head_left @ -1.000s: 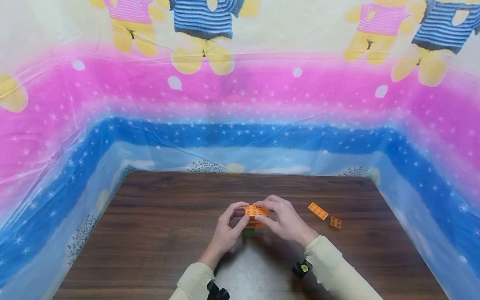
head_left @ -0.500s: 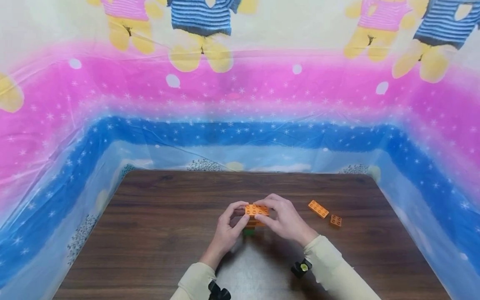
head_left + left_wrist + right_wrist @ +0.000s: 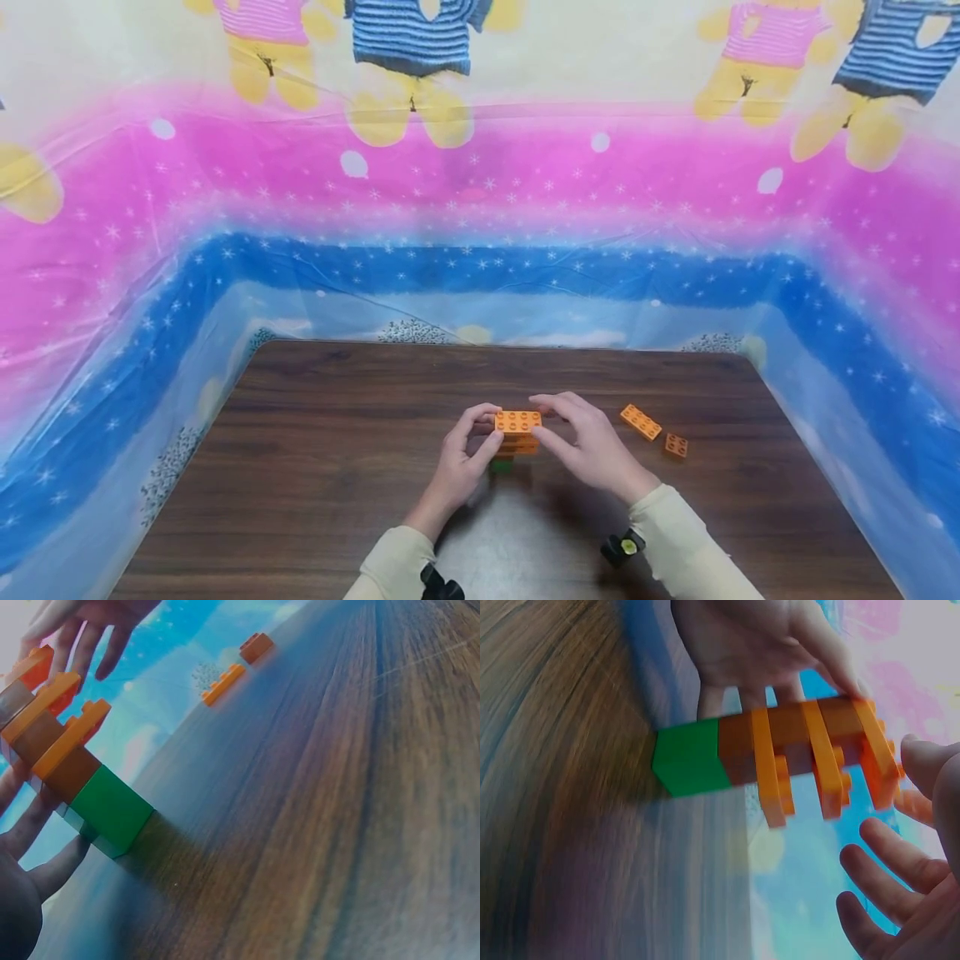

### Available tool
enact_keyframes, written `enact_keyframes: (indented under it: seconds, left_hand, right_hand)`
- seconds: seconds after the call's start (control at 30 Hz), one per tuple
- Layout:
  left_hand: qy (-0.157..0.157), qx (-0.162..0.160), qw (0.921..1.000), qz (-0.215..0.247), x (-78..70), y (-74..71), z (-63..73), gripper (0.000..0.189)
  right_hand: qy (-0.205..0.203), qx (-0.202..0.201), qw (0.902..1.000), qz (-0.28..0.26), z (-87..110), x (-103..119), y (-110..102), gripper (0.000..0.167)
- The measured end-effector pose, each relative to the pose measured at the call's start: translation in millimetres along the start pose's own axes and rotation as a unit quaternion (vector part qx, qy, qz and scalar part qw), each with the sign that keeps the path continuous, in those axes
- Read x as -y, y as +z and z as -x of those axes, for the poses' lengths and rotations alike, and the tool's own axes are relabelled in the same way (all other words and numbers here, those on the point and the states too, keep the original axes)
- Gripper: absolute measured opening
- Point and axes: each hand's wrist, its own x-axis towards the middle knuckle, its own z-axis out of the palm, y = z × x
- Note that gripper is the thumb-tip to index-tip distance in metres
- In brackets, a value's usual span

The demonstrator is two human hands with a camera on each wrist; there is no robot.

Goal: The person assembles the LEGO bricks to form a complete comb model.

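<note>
A tower of toy building bricks [image 3: 517,422] stands upright on the wooden table. Its base is a green brick [image 3: 690,759]; above it brown bricks [image 3: 789,726] alternate with three longer orange plates [image 3: 823,761], which jut out to the right side. My left hand [image 3: 459,457] holds the tower's left side, its thumb on the near side near the top plate and several fingers against the stack lower down. To the right of the tower is my right hand [image 3: 592,446], fingers spread and holding nothing. Its thumb tip is close to the top plate; whether it touches, I cannot tell.
A loose orange plate [image 3: 641,422] and a small brown brick [image 3: 676,446] lie on the table [image 3: 337,467] to the right of the right hand. A printed cloth [image 3: 465,275] hangs behind the table and along its sides.
My right hand has let go of the top orange plate and moved a little to the right, its fingers spreading. The left hand stays on the tower.
</note>
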Motion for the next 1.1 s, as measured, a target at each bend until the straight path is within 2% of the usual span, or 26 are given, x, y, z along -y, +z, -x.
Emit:
enact_keyframes:
  seconds: [0.3, 0.5, 0.7, 1.1]
  left_hand:
    - [0.010, 0.004, 0.9999, -0.012, 0.6, 1.8, 0.3, 0.031]
    - [0.014, 0.007, 0.9999, -0.008, 0.5, 1.9, 0.2, 0.031]
    - [0.008, 0.000, 0.9999, -0.010, -0.8, 1.7, 0.1, 0.031]
    - [0.008, -0.001, 0.9999, -0.006, -2.3, 1.0, 0.5, 0.032]
  right_hand:
    - [0.041, -0.023, 0.9985, 0.027, 25.7, -23.7, -19.8, 0.043]
    - [0.059, -0.042, 0.9949, 0.070, 44.6, -46.8, -29.9, 0.044]
    - [0.072, -0.059, 0.9898, 0.108, 58.7, -67.2, -38.6, 0.047]
    - [0.146, -0.054, 0.9739, 0.165, 85.2, -96.2, -57.5, 0.057]
